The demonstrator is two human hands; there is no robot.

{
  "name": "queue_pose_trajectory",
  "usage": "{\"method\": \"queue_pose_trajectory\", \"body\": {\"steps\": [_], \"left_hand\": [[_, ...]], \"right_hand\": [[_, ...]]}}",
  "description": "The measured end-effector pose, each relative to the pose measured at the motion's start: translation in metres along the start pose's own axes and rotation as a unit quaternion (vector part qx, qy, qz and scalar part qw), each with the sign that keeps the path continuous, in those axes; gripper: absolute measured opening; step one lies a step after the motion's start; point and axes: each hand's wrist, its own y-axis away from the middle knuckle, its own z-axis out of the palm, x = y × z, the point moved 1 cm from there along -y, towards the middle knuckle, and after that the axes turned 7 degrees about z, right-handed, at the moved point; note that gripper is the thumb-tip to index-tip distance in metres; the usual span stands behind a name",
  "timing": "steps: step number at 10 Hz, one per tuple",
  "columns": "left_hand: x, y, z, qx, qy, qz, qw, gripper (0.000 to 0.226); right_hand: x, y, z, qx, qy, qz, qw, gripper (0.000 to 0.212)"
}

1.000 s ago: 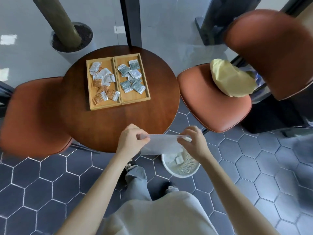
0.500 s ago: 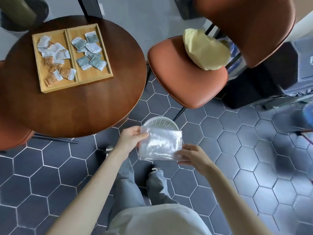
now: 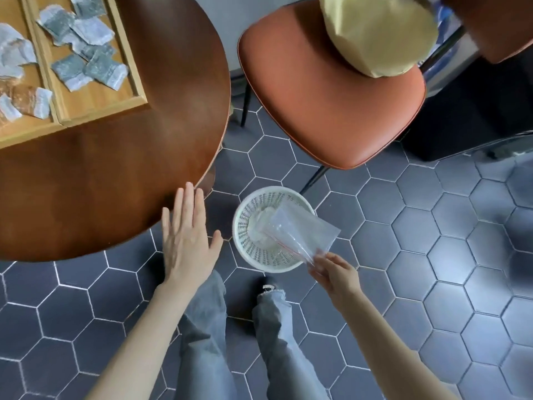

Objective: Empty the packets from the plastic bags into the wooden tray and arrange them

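Left hand (image 3: 187,241) since released plastic bag (image 3: 300,230), fingers now spread, empty. Right hand (image 3: 336,274) pinches bag corner over white basket (image 3: 245,226) on floor. Packets (image 3: 86,63) in wooden tray (image 3: 95,105) on tabletop (image 3: 129,174). Step: discarding bag. Next, likely: release, arrange packets.

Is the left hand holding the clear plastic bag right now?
No. The left hand is open and spread by the round wooden table; only the right hand pinches the clear plastic bag.

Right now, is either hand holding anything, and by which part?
The right hand pinches the empty plastic bag by its near corner, over the white basket. The left hand is open, holding nothing.
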Motion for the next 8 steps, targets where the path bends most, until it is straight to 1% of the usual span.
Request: {"method": "queue_pose_trajectory", "body": {"steps": [1,3,4,5,6,7,8], "left_hand": [[-0.007,-0.007,0.022,0.026,-0.043,-0.012,0.999,0.081],[-0.016,-0.011,0.053,0.107,-0.121,0.002,0.987,0.06],[-0.024,-0.018,0.068,0.154,-0.149,0.005,0.977,0.047],[-0.031,-0.025,0.08,0.219,-0.167,0.017,0.961,0.039],[-0.035,-0.03,0.088,0.273,-0.175,0.03,0.946,0.037],[-0.037,-0.03,0.094,0.295,-0.151,0.055,0.942,0.035],[-0.033,-0.033,0.086,0.309,-0.159,0.027,0.937,0.032]], "right_hand": [[0.008,-0.048,0.01,0.016,-0.035,0.025,0.999,0.013],[0.03,-0.134,0.04,0.037,-0.029,0.06,0.997,0.016],[0.045,-0.174,0.055,0.047,-0.005,0.07,0.996,0.015],[0.059,-0.209,0.067,0.041,0.057,0.071,0.995,0.025],[0.064,-0.225,0.07,0.053,0.134,0.084,0.986,0.054],[0.062,-0.231,0.07,0.059,0.157,0.081,0.982,0.05],[0.053,-0.23,0.069,0.057,0.17,0.066,0.982,0.035]]}}
